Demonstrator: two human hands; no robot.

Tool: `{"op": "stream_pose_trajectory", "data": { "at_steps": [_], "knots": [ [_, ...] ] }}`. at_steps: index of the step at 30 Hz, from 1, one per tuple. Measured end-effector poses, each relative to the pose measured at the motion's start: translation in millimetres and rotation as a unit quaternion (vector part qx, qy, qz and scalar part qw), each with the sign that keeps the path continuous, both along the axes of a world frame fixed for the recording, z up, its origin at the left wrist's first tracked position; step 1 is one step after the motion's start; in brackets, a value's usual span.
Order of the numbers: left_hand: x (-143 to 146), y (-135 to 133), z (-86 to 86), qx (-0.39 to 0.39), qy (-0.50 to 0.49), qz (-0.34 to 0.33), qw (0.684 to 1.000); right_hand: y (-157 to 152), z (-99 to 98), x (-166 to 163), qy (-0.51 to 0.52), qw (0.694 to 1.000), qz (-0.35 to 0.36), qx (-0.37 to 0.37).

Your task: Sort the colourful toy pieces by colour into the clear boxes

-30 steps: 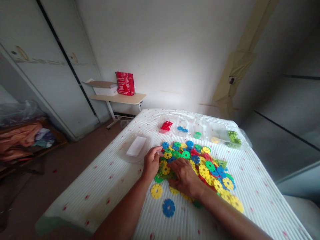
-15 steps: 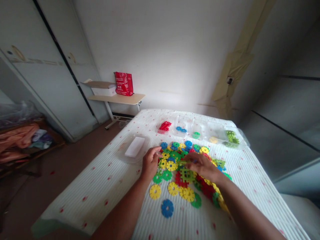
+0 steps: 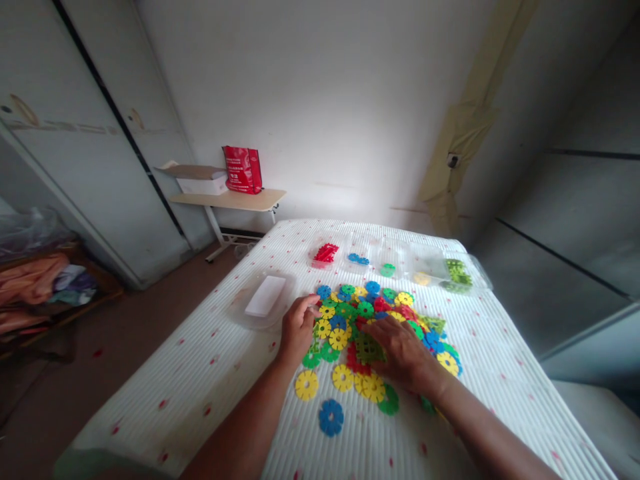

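A loose pile of plastic interlocking pieces lies on the table, with notched discs such as a yellow disc [image 3: 307, 385] and a blue disc [image 3: 331, 417]. At the pile's left edge is my left hand [image 3: 297, 328], its fingers curled together; whatever is between them is too small to make out. My right hand [image 3: 404, 352] reaches low over the right of the pile. Its thumb and fingers close round a light green square lattice piece [image 3: 369, 349], which lies over a red square piece [image 3: 355, 363]. The right palm hides part of the pile.
Beyond the pile stands a row of clear containers: one with red pieces [image 3: 326, 254], one with blue pieces [image 3: 359, 259], one with a green disc [image 3: 387, 269], and others with yellow and light green pieces [image 3: 457, 274]. A clear lid [image 3: 240, 313] bearing white paper [image 3: 266, 296] lies left.
My right hand has come down and toward me, onto the light green square piece. My left hand stays at the pile's left edge. The whole view has shifted slightly.
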State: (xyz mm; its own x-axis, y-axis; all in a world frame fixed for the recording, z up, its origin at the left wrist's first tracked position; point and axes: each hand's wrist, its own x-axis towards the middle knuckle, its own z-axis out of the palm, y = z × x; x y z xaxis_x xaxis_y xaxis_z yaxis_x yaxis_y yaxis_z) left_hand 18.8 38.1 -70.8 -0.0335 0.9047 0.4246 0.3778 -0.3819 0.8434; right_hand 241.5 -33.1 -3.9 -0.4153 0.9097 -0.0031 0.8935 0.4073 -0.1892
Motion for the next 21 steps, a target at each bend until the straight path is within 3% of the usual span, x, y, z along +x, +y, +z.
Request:
{"op": "stream_pose_trajectory", "data": {
  "at_steps": [6, 13, 17, 21],
  "knots": [
    [0, 0, 2.7, 0.008, 0.022, -0.006, 1.000, -2, 9.7, -4, -0.030, 0.999, 0.008, 0.015],
    [0, 0, 4.0, 0.025, 0.036, -0.012, 0.999, 2, 9.0, 11, 0.067, 0.994, 0.002, 0.086],
    [-1, 0, 4.2, 0.036, 0.051, -0.014, 0.998, 12, 16.7, 40, 0.114, 0.982, -0.053, 0.139],
    [-2, 0, 4.4, 0.048, 0.059, -0.014, 0.997, 26, 20.2, 97, 0.132, 0.959, -0.141, 0.207]
  ]
}}
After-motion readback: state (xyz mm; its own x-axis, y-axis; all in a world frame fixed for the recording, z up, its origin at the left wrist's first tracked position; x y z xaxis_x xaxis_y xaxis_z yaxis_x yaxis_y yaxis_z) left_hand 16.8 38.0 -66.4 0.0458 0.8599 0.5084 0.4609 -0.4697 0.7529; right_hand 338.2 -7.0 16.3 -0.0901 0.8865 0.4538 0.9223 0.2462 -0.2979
